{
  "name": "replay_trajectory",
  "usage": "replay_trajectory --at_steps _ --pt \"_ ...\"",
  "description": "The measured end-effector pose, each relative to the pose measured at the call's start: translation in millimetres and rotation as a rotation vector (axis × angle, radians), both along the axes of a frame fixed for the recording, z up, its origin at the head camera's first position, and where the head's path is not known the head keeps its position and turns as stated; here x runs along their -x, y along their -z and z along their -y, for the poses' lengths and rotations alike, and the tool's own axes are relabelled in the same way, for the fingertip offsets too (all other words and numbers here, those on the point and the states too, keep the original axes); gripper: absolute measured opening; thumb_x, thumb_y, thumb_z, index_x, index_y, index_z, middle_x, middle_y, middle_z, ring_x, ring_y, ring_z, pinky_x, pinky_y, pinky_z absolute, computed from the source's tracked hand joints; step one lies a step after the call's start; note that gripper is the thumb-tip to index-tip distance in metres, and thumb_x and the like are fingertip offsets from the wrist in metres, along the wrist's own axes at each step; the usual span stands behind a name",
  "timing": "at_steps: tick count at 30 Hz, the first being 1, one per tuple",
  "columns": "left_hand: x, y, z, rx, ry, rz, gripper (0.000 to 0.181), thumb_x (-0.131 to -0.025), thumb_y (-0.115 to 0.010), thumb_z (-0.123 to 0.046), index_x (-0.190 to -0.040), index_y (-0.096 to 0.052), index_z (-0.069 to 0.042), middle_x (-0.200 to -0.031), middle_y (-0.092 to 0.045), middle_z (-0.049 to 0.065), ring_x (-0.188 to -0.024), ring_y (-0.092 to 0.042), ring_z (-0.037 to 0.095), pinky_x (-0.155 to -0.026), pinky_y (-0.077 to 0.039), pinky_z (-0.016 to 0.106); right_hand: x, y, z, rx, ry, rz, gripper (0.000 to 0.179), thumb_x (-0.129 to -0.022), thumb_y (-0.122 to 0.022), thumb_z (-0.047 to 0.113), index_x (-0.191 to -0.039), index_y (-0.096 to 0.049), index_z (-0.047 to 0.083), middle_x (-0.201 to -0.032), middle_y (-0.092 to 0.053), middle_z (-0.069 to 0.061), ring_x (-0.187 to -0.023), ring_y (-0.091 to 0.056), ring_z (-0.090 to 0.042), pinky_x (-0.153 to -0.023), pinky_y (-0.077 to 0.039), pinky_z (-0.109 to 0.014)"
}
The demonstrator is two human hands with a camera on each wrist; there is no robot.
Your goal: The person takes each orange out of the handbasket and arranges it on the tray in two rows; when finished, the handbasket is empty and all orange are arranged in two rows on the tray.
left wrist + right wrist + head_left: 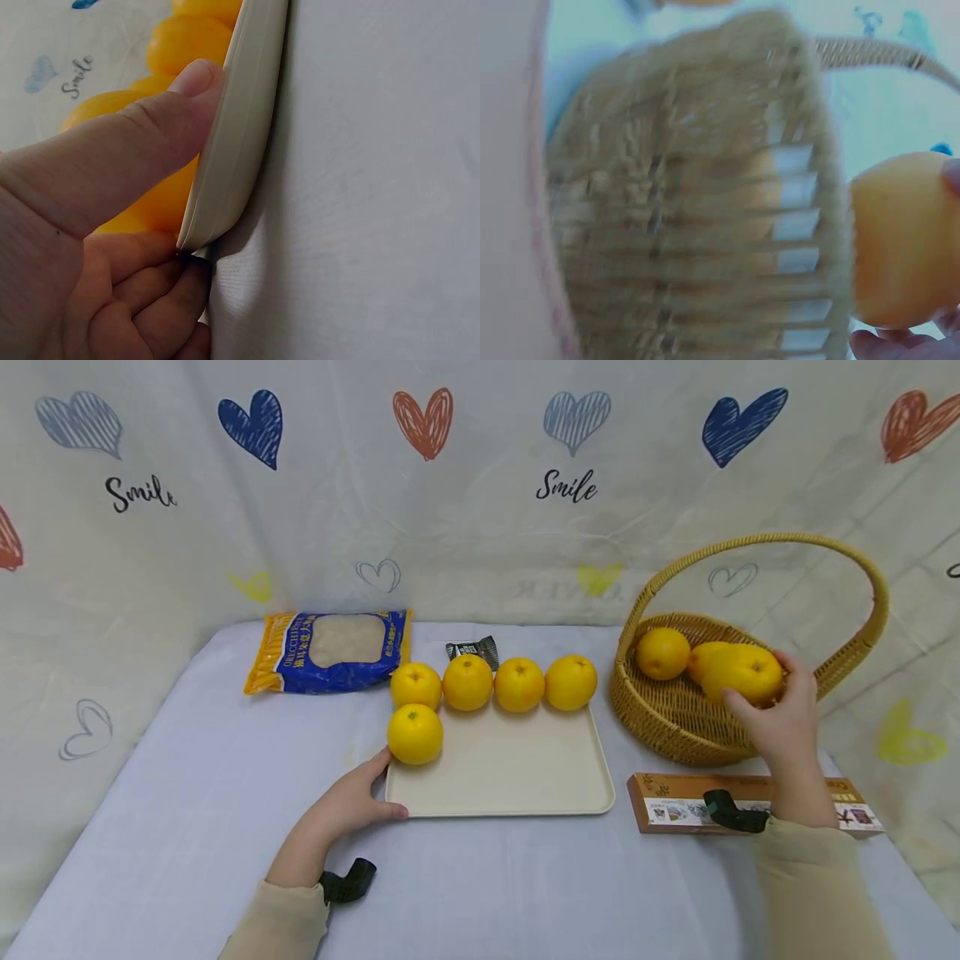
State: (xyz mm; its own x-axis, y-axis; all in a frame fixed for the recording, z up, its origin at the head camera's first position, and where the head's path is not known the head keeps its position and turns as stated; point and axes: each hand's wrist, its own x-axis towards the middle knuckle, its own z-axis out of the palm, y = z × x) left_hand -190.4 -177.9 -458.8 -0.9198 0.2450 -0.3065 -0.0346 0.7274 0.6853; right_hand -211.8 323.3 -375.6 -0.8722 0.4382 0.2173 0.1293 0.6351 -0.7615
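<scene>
My left hand point(351, 803) holds the left end of a cream tray point(517, 768). In the left wrist view the thumb lies on the tray's rim point(240, 142) and the other fingers curl at its corner. Several oranges stand on the tray, four along the far edge and one orange point(416, 734) at the left side. My right hand point(793, 714) grips an orange point(752, 673) above the wicker basket point(675, 731). Behind it, two more oranges, one of them a full orange point(663, 653), sit inside the basket. The right wrist view is blurred, with basket weave covering much of it.
A blue and yellow pasta bag point(337, 652) lies at the back left. A small dark packet point(474, 651) is behind the tray. In front of the basket lies a long brown box point(678, 802), partly under my right forearm. The basket's tall handle point(772, 537) arches over it.
</scene>
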Motion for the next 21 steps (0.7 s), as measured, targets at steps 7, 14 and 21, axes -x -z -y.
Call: replay_trajectory --at_steps 7,14,21 --pt "3.1 1.1 2.1 0.018 0.018 -0.012 0.104 -0.066 -0.077 -0.042 -0.147 -0.016 -0.018 -0.151 -0.021 0.006 -0.138 -0.021 0.031 -0.111 -0.019 0.052 -0.5 -11.0 36 0.090 -0.118 -0.095 0.076 -0.083 -0.061 0.018 -0.144 -0.017 0.022 -0.141 -0.020 -0.006 -0.118 -0.033 -0.013 -0.092 -0.038 -0.009" --pt "3.9 1.2 2.1 0.010 0.032 -0.029 0.103 -0.067 -0.077 -0.041 -0.146 -0.016 -0.016 -0.151 -0.021 0.007 -0.138 -0.021 0.031 -0.111 -0.019 0.051 1.3 -10.3 72 0.062 -0.226 -0.198 0.084 -0.079 -0.064 0.014 -0.146 -0.013 0.021 -0.140 -0.025 -0.009 -0.116 -0.034 -0.012 -0.087 -0.034 -0.006" --pt "3.5 1.3 1.9 0.009 0.035 -0.035 0.103 -0.067 -0.077 -0.040 -0.146 -0.017 -0.016 -0.151 -0.023 0.008 -0.137 -0.022 0.032 -0.111 -0.021 0.051 7.0 -2.5 111 0.090 -0.323 -0.309 0.076 -0.072 -0.068 0.002 -0.139 -0.033 0.009 -0.134 -0.030 -0.011 -0.106 -0.034 -0.005 -0.082 -0.036 -0.006"
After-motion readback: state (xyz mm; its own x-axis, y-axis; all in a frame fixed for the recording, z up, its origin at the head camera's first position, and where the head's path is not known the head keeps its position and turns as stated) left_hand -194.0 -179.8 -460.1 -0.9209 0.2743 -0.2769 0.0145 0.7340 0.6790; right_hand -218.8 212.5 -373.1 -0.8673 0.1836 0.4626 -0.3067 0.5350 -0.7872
